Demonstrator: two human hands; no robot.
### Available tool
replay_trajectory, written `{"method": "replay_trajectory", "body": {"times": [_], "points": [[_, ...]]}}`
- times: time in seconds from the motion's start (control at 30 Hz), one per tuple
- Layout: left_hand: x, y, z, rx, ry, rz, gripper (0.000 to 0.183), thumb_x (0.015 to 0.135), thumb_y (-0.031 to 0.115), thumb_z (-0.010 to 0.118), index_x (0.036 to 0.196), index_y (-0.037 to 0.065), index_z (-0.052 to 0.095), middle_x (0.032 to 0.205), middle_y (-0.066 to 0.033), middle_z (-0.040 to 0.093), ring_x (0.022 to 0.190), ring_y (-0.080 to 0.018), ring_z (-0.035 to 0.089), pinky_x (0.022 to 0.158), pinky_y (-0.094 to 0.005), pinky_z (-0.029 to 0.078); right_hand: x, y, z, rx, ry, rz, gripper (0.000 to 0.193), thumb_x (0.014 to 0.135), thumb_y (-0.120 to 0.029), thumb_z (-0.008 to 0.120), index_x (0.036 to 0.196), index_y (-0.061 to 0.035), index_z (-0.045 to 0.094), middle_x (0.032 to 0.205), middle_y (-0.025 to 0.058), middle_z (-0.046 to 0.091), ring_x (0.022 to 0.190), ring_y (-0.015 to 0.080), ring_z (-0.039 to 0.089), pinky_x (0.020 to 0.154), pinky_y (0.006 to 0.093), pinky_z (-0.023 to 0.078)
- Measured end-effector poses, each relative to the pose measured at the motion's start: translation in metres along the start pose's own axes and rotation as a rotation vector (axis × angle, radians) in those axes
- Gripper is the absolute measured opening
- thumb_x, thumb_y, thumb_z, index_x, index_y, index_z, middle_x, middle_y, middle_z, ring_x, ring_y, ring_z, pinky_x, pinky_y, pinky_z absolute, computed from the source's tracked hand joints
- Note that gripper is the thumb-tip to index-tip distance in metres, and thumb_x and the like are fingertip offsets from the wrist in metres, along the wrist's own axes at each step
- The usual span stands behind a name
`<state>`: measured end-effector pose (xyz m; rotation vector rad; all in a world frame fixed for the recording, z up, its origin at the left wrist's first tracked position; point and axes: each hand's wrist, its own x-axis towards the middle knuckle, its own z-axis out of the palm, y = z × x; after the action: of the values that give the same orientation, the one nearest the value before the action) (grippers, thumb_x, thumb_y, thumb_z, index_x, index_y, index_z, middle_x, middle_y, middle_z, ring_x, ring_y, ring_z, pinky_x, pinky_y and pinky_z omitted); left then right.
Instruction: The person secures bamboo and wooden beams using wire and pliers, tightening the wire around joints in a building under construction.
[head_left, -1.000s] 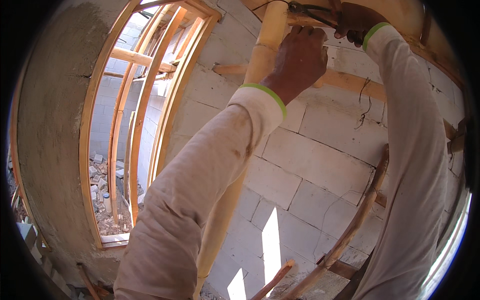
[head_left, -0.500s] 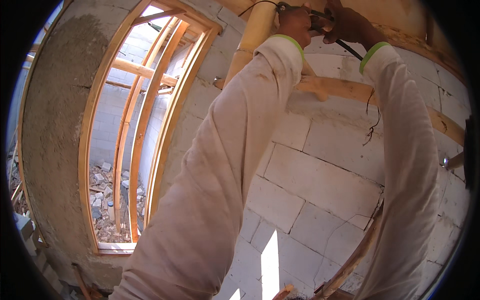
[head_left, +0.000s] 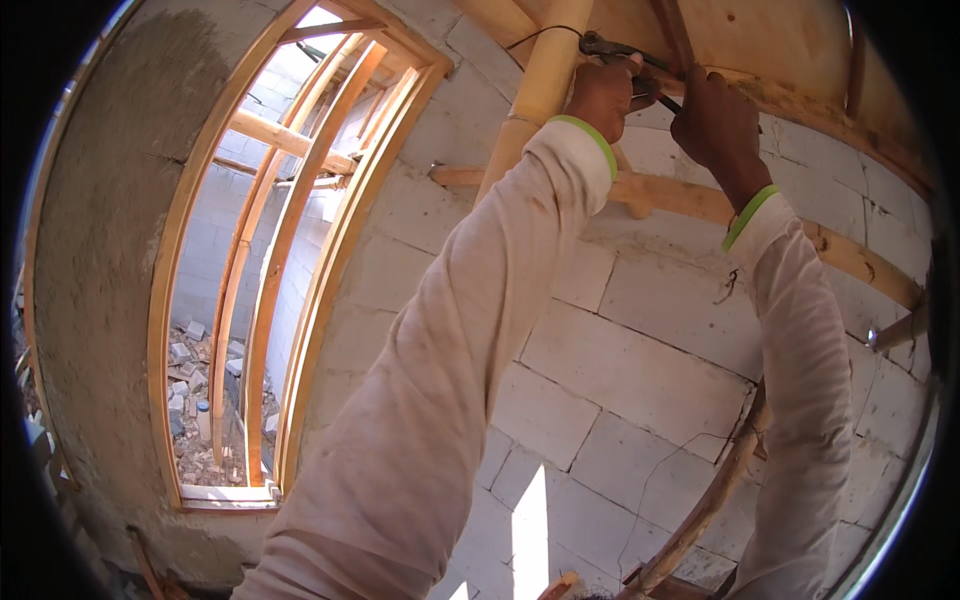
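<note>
Both arms reach up to the top of the view. My left hand (head_left: 602, 98) is closed around dark metal pincers (head_left: 602, 46), just right of an upright bamboo pole (head_left: 540, 85). The pincers' jaws lie close to a thin dark wire (head_left: 530, 36) that passes around the pole. To the right, my right hand (head_left: 717, 120) is closed on the end of a dark handle of the pincers. The fingers hide part of the handles.
Behind the hands stands a pale block wall (head_left: 640, 350), crossed by a horizontal wooden pole (head_left: 690, 197). Overhead are wooden boards (head_left: 780, 40). At left, a wooden window frame (head_left: 172, 300) opens onto rubble (head_left: 200, 390). A slanting pole (head_left: 700, 510) leans lower right.
The hands and pincers appear slightly lower in view. My right hand has moved down and away from my left, and the gap between them is wider.
</note>
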<state>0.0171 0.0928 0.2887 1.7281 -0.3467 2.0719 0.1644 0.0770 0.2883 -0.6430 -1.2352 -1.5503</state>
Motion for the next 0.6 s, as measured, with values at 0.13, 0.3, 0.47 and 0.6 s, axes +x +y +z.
{"method": "replay_trajectory", "body": {"times": [0.13,0.3,0.47,0.6], "points": [[-0.009,0.004,-0.004,0.026,0.009,-0.031,0.019,0.100,0.011,0.050,0.111,-0.004,0.051,0.101,-0.0179,0.064,0.084,-0.0275,0.067,0.084,-0.0368,0.060,0.000,-0.005,-0.001,-0.026,-0.061,0.063,0.040,0.080,-0.011,0.061,0.118,-0.0045,0.054,0.096,0.0198,0.065,0.089,0.0372,0.067,0.076,0.0485,0.052],[-0.010,0.013,0.002,0.065,-0.034,-0.015,0.025,0.099,0.014,0.054,0.114,-0.005,0.051,0.110,-0.0183,0.061,0.096,-0.0276,0.065,0.090,-0.0384,0.057,0.027,0.025,0.004,0.179,-0.158,-0.071,0.041,0.076,-0.006,0.056,0.117,-0.0016,0.056,0.087,0.0198,0.065,0.086,0.0361,0.067,0.075,0.0457,0.052],[-0.006,0.005,0.003,0.019,-0.168,-0.014,0.030,0.098,0.016,0.056,0.115,-0.008,0.051,0.114,-0.0177,0.060,0.111,-0.0285,0.059,0.098,-0.0404,0.052,0.090,0.056,-0.021,0.643,-0.909,0.174,0.036,0.058,-0.001,0.059,0.094,0.0014,0.061,0.064,0.0089,0.052,0.051,0.0185,0.052,0.044,0.0328,0.042],[0.000,-0.001,0.000,-0.007,-0.171,0.058,0.029,0.099,0.015,0.054,0.114,-0.009,0.051,0.115,-0.0192,0.059,0.109,-0.0294,0.061,0.096,-0.0411,0.053,0.087,0.059,-0.003,0.815,-1.015,0.169,0.036,0.058,-0.003,0.061,0.093,0.0026,0.061,0.061,0.0087,0.051,0.044,0.0176,0.049,0.041,0.0318,0.042]]}}
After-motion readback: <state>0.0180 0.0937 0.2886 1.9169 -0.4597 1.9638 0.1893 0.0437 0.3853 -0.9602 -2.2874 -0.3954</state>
